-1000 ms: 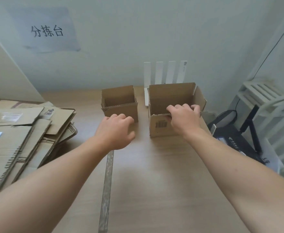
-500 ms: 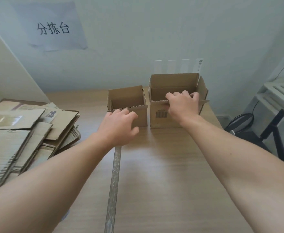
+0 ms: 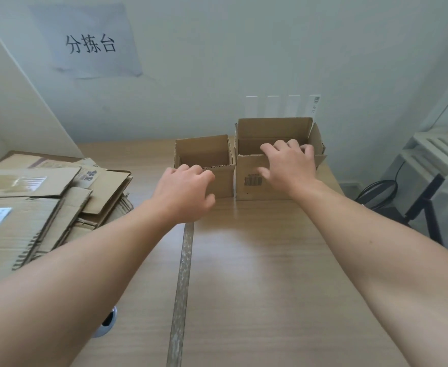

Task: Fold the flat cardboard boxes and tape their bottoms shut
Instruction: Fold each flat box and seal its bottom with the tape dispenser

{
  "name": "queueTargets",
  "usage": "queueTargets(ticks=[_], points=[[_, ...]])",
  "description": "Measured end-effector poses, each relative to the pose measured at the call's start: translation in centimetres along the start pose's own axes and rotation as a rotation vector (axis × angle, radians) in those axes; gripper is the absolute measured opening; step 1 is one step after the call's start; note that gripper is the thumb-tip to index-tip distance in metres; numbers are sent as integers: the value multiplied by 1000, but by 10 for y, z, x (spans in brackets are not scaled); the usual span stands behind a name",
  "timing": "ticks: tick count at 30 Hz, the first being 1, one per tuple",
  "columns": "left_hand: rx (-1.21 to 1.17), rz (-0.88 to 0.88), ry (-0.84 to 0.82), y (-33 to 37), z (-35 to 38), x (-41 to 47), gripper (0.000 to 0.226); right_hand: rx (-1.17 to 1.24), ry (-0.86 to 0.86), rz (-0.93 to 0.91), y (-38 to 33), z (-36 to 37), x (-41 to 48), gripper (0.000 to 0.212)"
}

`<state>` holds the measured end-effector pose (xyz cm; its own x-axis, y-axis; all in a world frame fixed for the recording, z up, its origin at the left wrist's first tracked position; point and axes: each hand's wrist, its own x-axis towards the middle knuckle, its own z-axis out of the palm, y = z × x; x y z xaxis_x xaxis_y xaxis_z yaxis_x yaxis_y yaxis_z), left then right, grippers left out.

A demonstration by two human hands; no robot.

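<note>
Two folded cardboard boxes stand upright and open-topped, side by side and touching, at the far edge of the table. The small box is on the left and the larger box, with a barcode on its front, is on the right. My left hand is at the small box's front wall, fingers curled at its top rim and thumb in front. My right hand hovers at the larger box's front rim with fingers spread over the opening, slightly blurred.
A pile of flat cardboard covers the table's left side. A small grey round object peeks from under my left forearm. White antennas stand behind the boxes. A black device and cable and a white rack are off the right edge.
The larger box has slid left and back until it touches the small box. My right hand's fingers have loosened from its front rim and spread.
</note>
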<state>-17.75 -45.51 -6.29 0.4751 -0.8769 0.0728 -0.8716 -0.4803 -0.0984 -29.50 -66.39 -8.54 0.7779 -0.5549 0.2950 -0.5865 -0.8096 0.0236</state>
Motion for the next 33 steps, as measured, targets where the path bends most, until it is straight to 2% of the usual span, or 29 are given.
queueTargets(ticks=[4, 9, 13, 17, 26, 33], points=[[86, 32, -3, 0, -16, -12, 35, -17, 129, -64, -5, -23, -18, 43], [89, -30, -19, -15, -47, -48, 35, -130, 171, -167, -26, -61, -59, 31], [86, -90, -31, -37, -73, -102, 39, -104, -1, -172, -68, -104, -102, 30], [92, -116, -26, -65, -106, -178, 37, -54, -94, -172, -129, -152, -149, 34], [42, -154, -6, -129, -171, -371, 43, -13, -156, -164, -289, -256, -282, 35], [-39, -203, 33, -170, -178, -453, 42, -1, -167, -192, -371, -273, -330, 33]])
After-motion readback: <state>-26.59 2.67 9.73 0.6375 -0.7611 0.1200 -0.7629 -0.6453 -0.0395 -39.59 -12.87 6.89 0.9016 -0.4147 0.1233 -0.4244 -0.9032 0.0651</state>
